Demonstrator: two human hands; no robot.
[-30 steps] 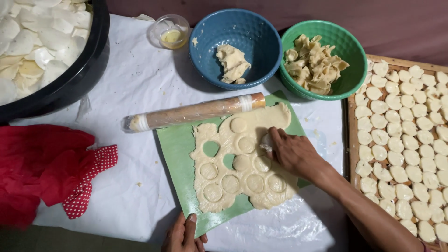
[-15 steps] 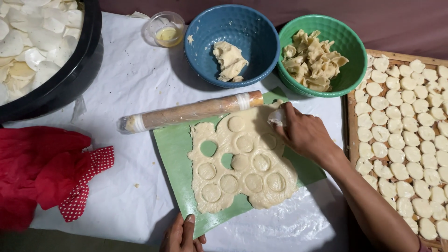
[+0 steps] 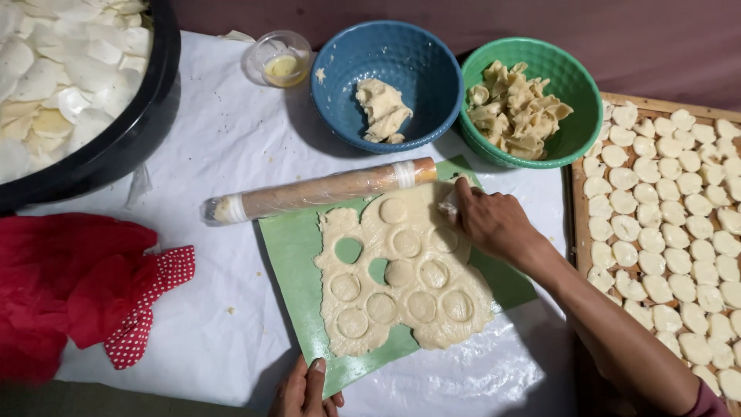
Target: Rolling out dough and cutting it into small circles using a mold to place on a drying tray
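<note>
A flat sheet of pale dough [image 3: 401, 297] lies on a green mat [image 3: 289, 247], marked with several pressed circles and two empty round holes. My right hand [image 3: 494, 224] is at the sheet's upper right edge, its fingers closed on a small pale round cutter [image 3: 449, 205] that is pressed into the dough. My left hand [image 3: 305, 390] rests at the bottom of the view with its fingers on the mat's near edge. A wooden rolling pin [image 3: 324, 193] wrapped in clear film lies across the mat's far edge.
Behind the mat stand a blue bowl [image 3: 332, 85] with a dough lump, a green bowl [image 3: 587, 100] of dough scraps and a small glass cup [image 3: 282, 62]. A wooden tray [image 3: 575, 185] of cut rounds is at right. A black tub [image 3: 116, 147] and red cloth [image 3: 69, 286] are at left.
My right hand has moved from the middle right of the dough sheet up to its upper right edge. My left hand has stayed on the mat.
</note>
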